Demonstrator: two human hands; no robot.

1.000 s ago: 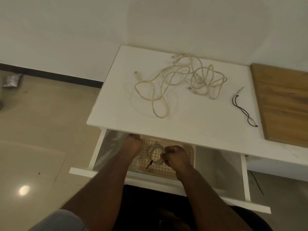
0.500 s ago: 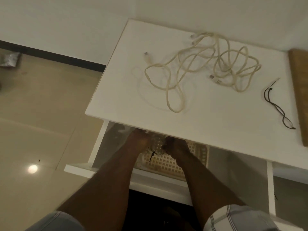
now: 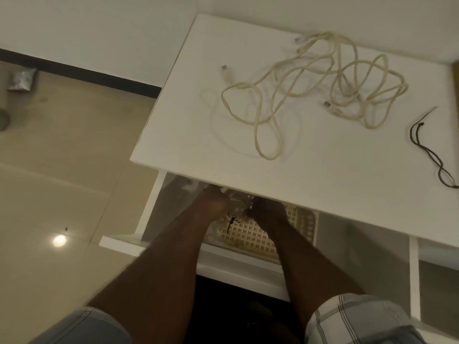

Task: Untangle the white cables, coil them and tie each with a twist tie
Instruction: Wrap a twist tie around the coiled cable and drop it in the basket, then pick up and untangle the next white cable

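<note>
A loose tangle of white cables (image 3: pixel 320 88) lies on the white desk top (image 3: pixel 188 135), with several plugs showing. Dark twist ties (image 3: pixel 427 150) lie at the desk's right edge. Below the desk top, both hands reach into an open drawer. My left hand (image 3: pixel 211 204) and my right hand (image 3: pixel 268 212) hold a small coiled cable (image 3: pixel 237 211) between them, over a cream lattice basket (image 3: pixel 248 234). A dark twist tie end (image 3: pixel 229 224) hangs from the coil. The fingertips are partly hidden under the desk edge.
The open drawer (image 3: pixel 223 264) juts out towards me, its white front below my forearms. Tiled floor lies to the left, with a silvery packet (image 3: pixel 21 79) near the dark skirting. A wooden board's edge shows at the far right.
The view has shifted left, so the desk sits further right in the frame. Both hands have moved deeper into the drawer, closer together on the coil.
</note>
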